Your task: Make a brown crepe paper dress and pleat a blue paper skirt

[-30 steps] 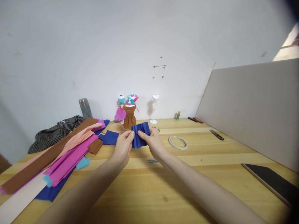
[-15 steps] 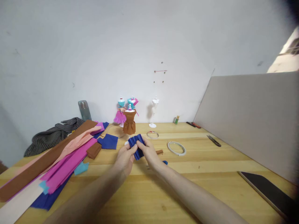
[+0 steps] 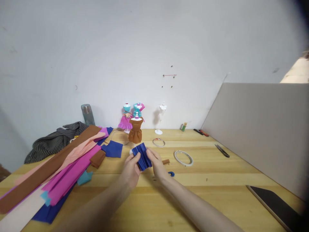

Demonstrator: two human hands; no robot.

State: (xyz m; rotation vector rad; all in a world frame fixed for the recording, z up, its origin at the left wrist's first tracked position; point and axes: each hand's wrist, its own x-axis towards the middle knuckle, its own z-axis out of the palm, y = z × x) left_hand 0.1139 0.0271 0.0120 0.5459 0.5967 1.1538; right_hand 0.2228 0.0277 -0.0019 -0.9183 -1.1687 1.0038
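A piece of pleated dark blue crepe paper (image 3: 142,157) is held up between my two hands above the table. My left hand (image 3: 131,167) pinches its left side, thumb on the front face. On the right edge, my right hand (image 3: 155,162) grips the folds between thumb and fingers. Just behind stands a small dress form in a brown dress (image 3: 135,130). Two more dressed forms, one with a pink skirt (image 3: 125,122) and one in turquoise (image 3: 137,109), are close behind it. A bare white dress form (image 3: 159,120) stands to their right.
Strips of coloured crepe paper (image 3: 72,167) and a striped cloth (image 3: 58,138) cover the left side, near a bottle (image 3: 88,114). Tape rolls (image 3: 183,158), scissors (image 3: 222,150), a green-labelled vial (image 3: 184,126) and a dark tablet-like slab (image 3: 272,203) lie or stand rightward.
My right hand has shifted from the front of the blue pleats to their right edge. More of the pleated face shows, spread a little wider. The view has tilted slightly.
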